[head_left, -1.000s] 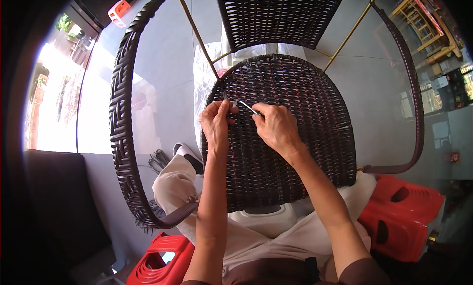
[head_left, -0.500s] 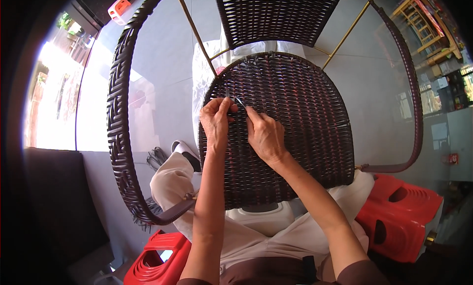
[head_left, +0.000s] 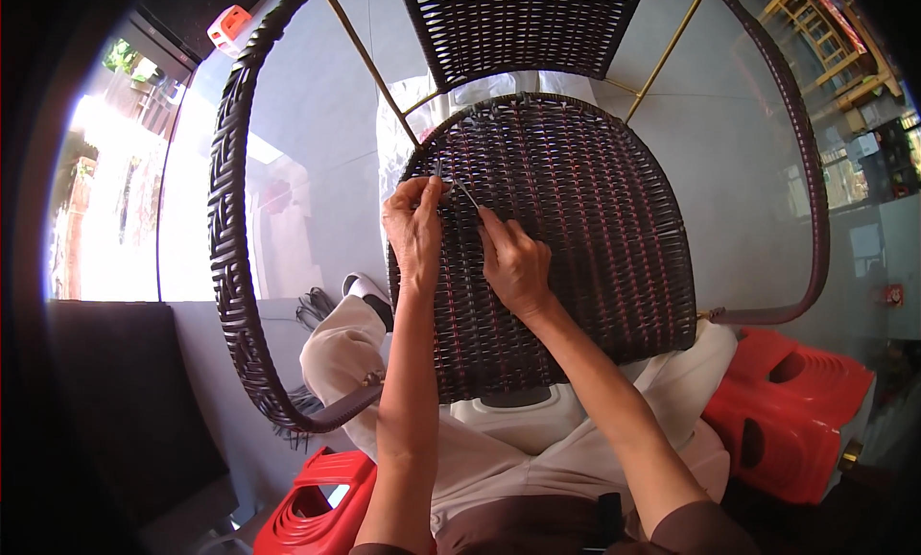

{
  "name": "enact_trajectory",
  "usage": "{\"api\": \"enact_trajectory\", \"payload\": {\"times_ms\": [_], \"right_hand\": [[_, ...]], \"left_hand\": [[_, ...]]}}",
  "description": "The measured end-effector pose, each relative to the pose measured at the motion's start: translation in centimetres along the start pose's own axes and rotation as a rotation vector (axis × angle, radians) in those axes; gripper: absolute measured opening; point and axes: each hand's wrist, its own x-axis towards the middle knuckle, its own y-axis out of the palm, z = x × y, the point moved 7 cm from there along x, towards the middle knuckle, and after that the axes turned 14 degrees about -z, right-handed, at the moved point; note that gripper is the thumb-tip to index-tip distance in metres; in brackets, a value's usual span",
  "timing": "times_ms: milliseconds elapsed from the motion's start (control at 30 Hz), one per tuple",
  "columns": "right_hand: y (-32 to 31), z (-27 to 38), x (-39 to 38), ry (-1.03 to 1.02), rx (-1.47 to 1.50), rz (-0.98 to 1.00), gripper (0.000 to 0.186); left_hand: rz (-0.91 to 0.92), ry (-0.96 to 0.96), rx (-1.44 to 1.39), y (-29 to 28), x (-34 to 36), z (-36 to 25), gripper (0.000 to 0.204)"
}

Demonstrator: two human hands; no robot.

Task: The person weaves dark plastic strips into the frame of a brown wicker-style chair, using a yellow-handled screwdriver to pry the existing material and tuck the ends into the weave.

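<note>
A dark brown woven chair seat (head_left: pixel 595 229) with reddish strands lies across my lap. Near its far left edge, my left hand (head_left: pixel 413 227) pinches a thin dark strip (head_left: pixel 438 167) between thumb and fingertips. My right hand (head_left: pixel 518 267) is closed around a slim metal hook-like tool (head_left: pixel 466 192), its handle mostly hidden in the fingers. The tool's curved tip comes close to the left fingertips, over the weave; whether it touches the strip I cannot tell.
The chair's wrapped arm hoops curve on the left (head_left: pixel 230 219) and right (head_left: pixel 815 210). Beyond the seat stands the woven backrest (head_left: pixel 528 27) on gold-coloured rods. Red plastic stools (head_left: pixel 787 401) flank my legs. Loose dark strips (head_left: pixel 312 307) lie on the floor at left.
Both hands have shifted slightly farther away and left, and the tool shows more of its curved length. The view has tilted a little; both grips look the same.
</note>
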Motion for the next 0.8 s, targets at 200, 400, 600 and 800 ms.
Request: {"api": "enact_trajectory", "payload": {"times_ms": [200,400,600,800], "right_hand": [[-0.3,-0.1,0.3,-0.015,0.017,-0.046,0.023],[-0.1,-0.1,0.1,-0.005,0.003,-0.023,0.022],[-0.2,-0.2,0.0,-0.014,-0.004,-0.040,0.021],[-0.2,-0.2,-0.1,-0.016,0.008,-0.047,0.019]], "left_hand": [[0.064,0.072,0.317,0.6,0.3,-0.9,0.029],[0.111,-0.061,0.484,0.7,0.9,-0.4,0.024],[0.090,-0.061,0.522,1.0,1.1,0.1,0.022],[0.081,-0.066,0.573,0.9,1.2,0.1,0.023]]}}
